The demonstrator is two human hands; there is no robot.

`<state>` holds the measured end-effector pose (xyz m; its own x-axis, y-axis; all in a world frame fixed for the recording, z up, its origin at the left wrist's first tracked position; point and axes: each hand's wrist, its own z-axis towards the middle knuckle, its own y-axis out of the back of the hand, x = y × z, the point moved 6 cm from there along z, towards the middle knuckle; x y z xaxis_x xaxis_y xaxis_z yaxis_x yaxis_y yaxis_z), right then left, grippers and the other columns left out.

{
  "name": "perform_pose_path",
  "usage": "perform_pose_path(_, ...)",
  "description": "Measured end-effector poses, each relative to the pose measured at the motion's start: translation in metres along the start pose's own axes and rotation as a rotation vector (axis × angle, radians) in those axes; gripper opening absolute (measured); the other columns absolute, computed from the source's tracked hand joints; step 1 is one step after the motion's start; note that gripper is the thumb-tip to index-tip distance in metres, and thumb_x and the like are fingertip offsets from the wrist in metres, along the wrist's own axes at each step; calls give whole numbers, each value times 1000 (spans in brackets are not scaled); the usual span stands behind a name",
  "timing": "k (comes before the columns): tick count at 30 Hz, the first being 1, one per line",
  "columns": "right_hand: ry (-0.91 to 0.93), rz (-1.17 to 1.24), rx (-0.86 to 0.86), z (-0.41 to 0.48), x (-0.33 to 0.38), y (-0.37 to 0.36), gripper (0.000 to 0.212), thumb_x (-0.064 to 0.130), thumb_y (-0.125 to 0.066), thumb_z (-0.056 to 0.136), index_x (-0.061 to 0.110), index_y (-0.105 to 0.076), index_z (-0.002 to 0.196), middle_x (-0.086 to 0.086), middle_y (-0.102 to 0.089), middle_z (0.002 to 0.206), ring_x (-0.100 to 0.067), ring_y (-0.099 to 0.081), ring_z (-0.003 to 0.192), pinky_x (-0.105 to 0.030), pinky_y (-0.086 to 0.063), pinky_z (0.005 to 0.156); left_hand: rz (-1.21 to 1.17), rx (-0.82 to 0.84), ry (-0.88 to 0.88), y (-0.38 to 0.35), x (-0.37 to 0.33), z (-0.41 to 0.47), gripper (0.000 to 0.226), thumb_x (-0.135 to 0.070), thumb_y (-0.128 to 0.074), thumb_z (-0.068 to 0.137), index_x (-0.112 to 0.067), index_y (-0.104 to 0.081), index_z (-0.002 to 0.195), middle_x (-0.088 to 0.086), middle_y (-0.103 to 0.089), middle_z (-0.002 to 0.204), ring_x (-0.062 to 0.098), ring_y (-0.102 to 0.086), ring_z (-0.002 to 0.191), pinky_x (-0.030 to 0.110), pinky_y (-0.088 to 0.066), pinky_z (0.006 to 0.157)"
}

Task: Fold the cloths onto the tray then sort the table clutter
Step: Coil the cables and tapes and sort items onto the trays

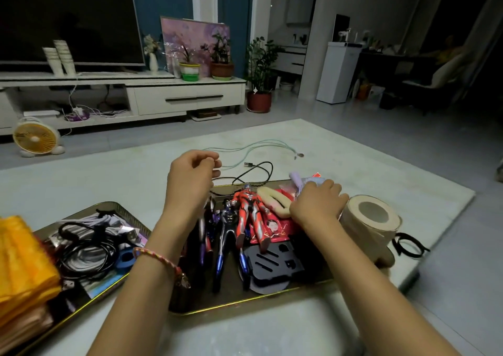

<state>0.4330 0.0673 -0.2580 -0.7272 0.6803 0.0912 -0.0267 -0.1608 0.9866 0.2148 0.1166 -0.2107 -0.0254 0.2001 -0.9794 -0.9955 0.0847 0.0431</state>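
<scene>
My left hand (190,184) hovers over the far edge of the gold-rimmed toy tray (245,301), fingers curled and pinching the end of a pale green cable (261,144) that trails across the table. My right hand (318,203) rests palm down on red and purple packets (296,180) at the tray's far right corner. On this tray lie a red action figure (250,214), a dark figure (228,227) and a black plastic stand (275,265). A second tray (109,205) on the left holds coiled cables (87,244) and folded orange cloths (24,260).
A toilet paper roll (370,219) lies right of the toy tray, with black hair bands (408,246) beyond it near the table's edge. A black USB cable (258,167) loops behind the tray. A beige plush piece (272,200) lies beside the red figure.
</scene>
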Motion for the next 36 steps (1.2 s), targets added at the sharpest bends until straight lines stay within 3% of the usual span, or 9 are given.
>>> perform_pose_path(5,90,83,-32,7,20,15,36,28,-47,90,12,-50,123,-16,-40,130,-32,-34,122,-37,-28,98,-4,31,40,2,6,1,25,-7,-41,94,-20,-61,85,1,-66,90,17,-63,84,35,-50,81)
perform_pose_path(7,111,364,-54,19,31,19,20,23,-47,88,10,-58,100,-17,-53,115,-34,-44,105,-36,-34,88,-11,49,55,0,9,3,24,-8,-41,95,-19,-61,87,2,-66,90,15,-63,84,28,-49,76)
perform_pose_path(10,-97,1050,276,35,45,0,33,33,-45,93,10,-48,69,-9,-56,71,-23,-42,60,-26,-34,55,-40,56,84,-1,15,4,23,-7,-41,95,-17,-61,89,3,-66,89,13,-62,80,23,-48,71)
perform_pose_path(12,-241,1380,560,38,64,-16,41,43,-46,95,7,-46,75,-8,-46,65,-16,-37,51,-23,-36,48,-62,55,118,-1,20,7,24,-6,-41,95,-17,-61,86,3,-66,87,13,-62,79,23,-48,69)
perform_pose_path(15,-364,1603,639,48,88,-30,32,32,-53,94,6,-44,79,-9,-48,72,-18,-50,66,-24,-51,81,-65,43,138,2,28,13,24,-6,-41,95,-16,-61,86,4,-66,88,14,-62,78,24,-48,67)
perform_pose_path(19,-297,1799,570,60,109,-19,23,11,-37,99,13,-50,80,3,-62,47,-10,-59,45,-18,-45,49,-122,20,148,7,33,19,22,-6,-41,96,-11,-62,91,5,-66,87,15,-61,78,15,-49,57)
perform_pose_path(23,-4,2013,615,41,127,22,21,13,-38,101,10,-55,90,2,-61,62,-6,-58,44,-17,-46,49,-273,70,274,2,37,19,29,-19,-38,99,-7,-64,92,9,-69,88,18,-66,82,21,-53,70)
perform_pose_path(31,390,1706,789,-42,116,67,33,26,-35,101,10,-63,95,9,-34,45,-3,-20,34,-17,-13,40,-559,238,470,-9,32,11,52,-43,-27,100,-3,-60,98,12,-70,88,22,-66,85,33,-54,76)
perform_pose_path(36,465,1231,592,-78,74,82,37,27,-51,93,-1,-71,79,3,-37,40,-6,-26,35,-15,-26,37,-599,299,510,-16,25,-1,54,-41,-26,101,0,-61,103,17,-70,96,23,-67,87,33,-52,80)
